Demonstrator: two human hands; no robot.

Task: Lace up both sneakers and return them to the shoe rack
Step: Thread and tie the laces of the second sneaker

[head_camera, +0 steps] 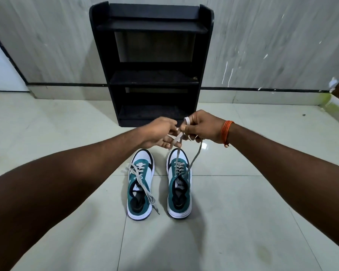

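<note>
Two teal and white sneakers stand side by side on the floor, toes pointing at the rack. The left sneaker (140,184) has grey laces lying loose across its opening. Above the toe of the right sneaker (178,183), both ends of its grey lace (178,153) are pulled up taut. My left hand (158,134) pinches one lace end. My right hand (201,127), with an orange thread on the wrist, grips the other end, a loop showing above its fingers. The black shoe rack (152,63) stands against the wall behind, its shelves bare.
Pale glossy floor tiles (243,192) spread all around the sneakers. A grey wall with a dark skirting line (262,89) runs behind the rack. A white door edge (0,71) is at the far left.
</note>
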